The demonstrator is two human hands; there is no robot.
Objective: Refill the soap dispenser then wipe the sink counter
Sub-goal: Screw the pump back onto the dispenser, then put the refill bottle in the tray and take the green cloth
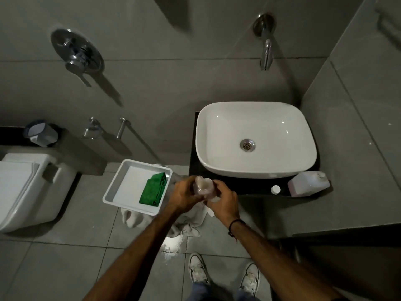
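Observation:
I hold a clear soap dispenser bottle (pixel 202 187) in front of the sink counter, off its left front corner. My left hand (pixel 184 195) grips it from the left and my right hand (pixel 224 203) grips it from the right. A white refill jug (pixel 308 183) lies on the dark counter (pixel 249 185) at the front right of the white basin (pixel 219 148). Its white cap (pixel 275 189) sits loose on the counter beside it. A folded green cloth (pixel 153 190) lies in a white tray (pixel 117 190) to the left of my hands.
A wall spout (pixel 266 53) hangs above the basin. A toilet (pixel 28 187) stands at the far left with a small bin (pixel 41 132) behind it. A pale towel (pixel 186 222) lies crumpled on the floor under the tray, next to a wet patch (pixel 173 244).

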